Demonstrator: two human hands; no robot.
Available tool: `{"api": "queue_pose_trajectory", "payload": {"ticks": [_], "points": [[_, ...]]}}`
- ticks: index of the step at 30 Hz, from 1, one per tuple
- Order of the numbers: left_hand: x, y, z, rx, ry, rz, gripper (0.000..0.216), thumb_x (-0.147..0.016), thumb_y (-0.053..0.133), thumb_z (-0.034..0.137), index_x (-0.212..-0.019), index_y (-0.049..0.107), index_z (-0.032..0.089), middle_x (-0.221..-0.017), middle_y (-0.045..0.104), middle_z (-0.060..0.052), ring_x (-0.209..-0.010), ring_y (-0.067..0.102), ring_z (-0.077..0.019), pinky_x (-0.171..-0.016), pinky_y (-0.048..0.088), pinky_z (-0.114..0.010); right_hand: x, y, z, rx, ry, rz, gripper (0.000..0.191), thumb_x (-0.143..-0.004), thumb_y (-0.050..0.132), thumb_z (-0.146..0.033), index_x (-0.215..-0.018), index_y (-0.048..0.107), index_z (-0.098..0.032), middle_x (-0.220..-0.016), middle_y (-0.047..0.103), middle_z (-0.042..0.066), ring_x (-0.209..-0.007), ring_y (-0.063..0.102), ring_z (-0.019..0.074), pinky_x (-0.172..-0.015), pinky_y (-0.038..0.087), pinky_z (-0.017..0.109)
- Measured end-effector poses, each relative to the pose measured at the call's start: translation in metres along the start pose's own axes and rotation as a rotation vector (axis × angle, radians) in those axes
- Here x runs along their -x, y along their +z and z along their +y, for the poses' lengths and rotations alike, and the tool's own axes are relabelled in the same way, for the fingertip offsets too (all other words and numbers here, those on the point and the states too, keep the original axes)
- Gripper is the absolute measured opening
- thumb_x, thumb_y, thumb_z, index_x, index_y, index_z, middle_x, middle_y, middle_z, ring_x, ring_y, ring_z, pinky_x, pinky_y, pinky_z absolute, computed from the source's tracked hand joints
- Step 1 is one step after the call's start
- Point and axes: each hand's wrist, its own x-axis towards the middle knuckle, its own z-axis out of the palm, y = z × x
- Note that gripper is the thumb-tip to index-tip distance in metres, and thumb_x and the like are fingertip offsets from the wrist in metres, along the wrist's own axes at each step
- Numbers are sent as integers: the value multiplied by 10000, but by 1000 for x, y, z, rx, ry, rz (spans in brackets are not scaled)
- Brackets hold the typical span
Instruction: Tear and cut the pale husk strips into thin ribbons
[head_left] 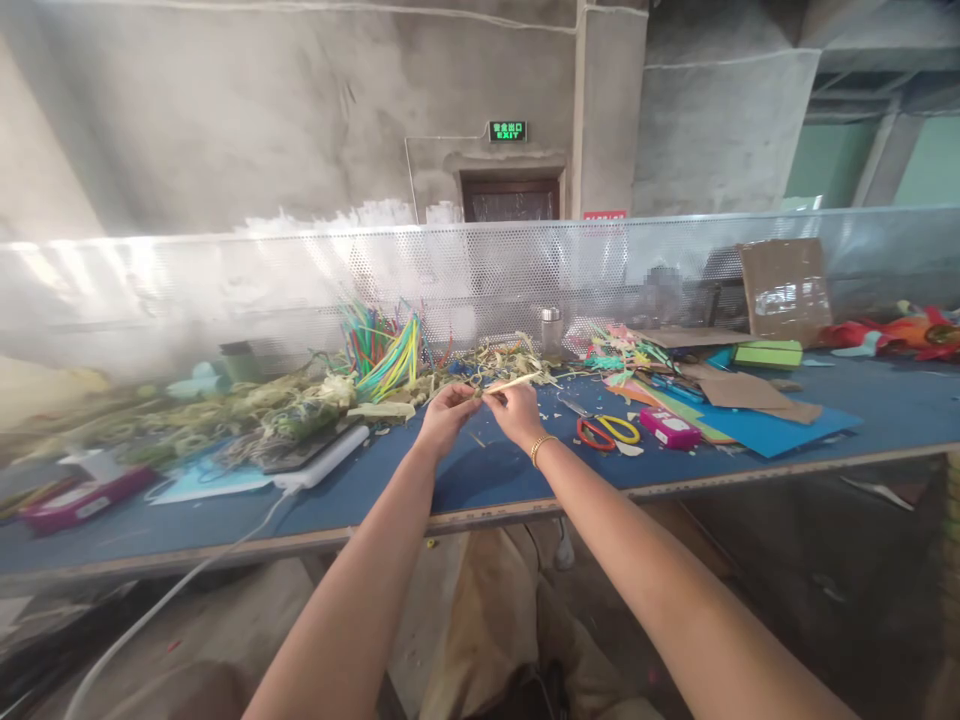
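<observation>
My left hand and my right hand meet above the blue tabletop, fingertips pinched close together. A thin pale-yellow strip sticks out from the fingers of my right hand, pointing to the right. What my left fingers pinch is small and greenish, too small to name. Just beyond both hands lies a heap of yellowish scraps. To the right of my right hand rest scissors with red and yellow handles, beside a magenta box.
Bundled colourful pipe cleaners stand behind, left of a metal-capped bottle. Coiled greenish cords and a white power strip lie left. Blue paper and cardboard are at right. A perforated metal screen borders the back.
</observation>
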Motion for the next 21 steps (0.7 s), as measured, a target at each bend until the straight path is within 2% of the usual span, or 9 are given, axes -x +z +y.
{"api": "queue_pose_trajectory", "payload": {"ticks": [2, 5, 8, 10, 14, 18, 21], "points": [[1, 1, 3, 52, -13, 3, 232, -579, 779, 160, -757, 630, 156, -690, 650, -4, -659, 622, -110, -718, 502, -259, 0, 0, 1, -66, 40, 6, 97, -812, 612, -276, -767, 657, -201, -810, 698, 39, -778, 627, 184, -793, 425, 323], [3, 2, 7, 100, -38, 19, 182, -594, 751, 173, -754, 667, 147, -756, 679, -36, -727, 648, -145, -749, 517, -287, -1, 3, 2, -307, 170, -3, 145, -796, 592, -308, -715, 615, -190, -717, 655, 20, -678, 596, 166, -671, 445, 290], [5, 3, 8, 39, -34, 33, 254, -578, 783, 179, -817, 699, 157, -800, 698, -40, -739, 649, -141, -720, 514, -257, -2, 6, 1, -576, 316, -22, 216, -772, 589, -366, -650, 553, -191, -604, 575, -13, -562, 523, 142, -556, 411, 264], [6, 3, 6, -20, -16, 31, 346, -549, 820, 189, -875, 706, 168, -818, 705, -33, -723, 640, -125, -703, 506, -238, -3, 8, 0, -681, 368, -4, 239, -745, 607, -387, -630, 530, -192, -581, 543, -24, -549, 496, 132, -547, 400, 256], [4, 4, 2, -54, 8, 52, 423, -493, 862, 221, -882, 703, 174, -791, 693, -15, -695, 618, -102, -670, 490, -211, -3, 7, -6, -781, 416, 21, 244, -706, 643, -403, -648, 553, -184, -603, 558, -20, -580, 498, 127, -580, 406, 257], [2, 3, 3, -3, 4, 124, 352, -517, 852, 299, -794, 691, 153, -731, 649, -6, -633, 576, -79, -580, 453, -188, -2, 3, -12, -826, 388, -69, 269, -683, 673, -428, -651, 603, -171, -631, 583, -5, -609, 509, 129, -603, 407, 262], [1, 3, 4, 12, 6, 119, 327, -541, 837, 330, -765, 680, 150, -699, 614, 0, -606, 550, -72, -506, 396, -174, -2, 1, -16, -847, 335, -112, 257, -681, 679, -420, -663, 628, -169, -653, 594, 2, -631, 518, 129, -630, 415, 267]]}}
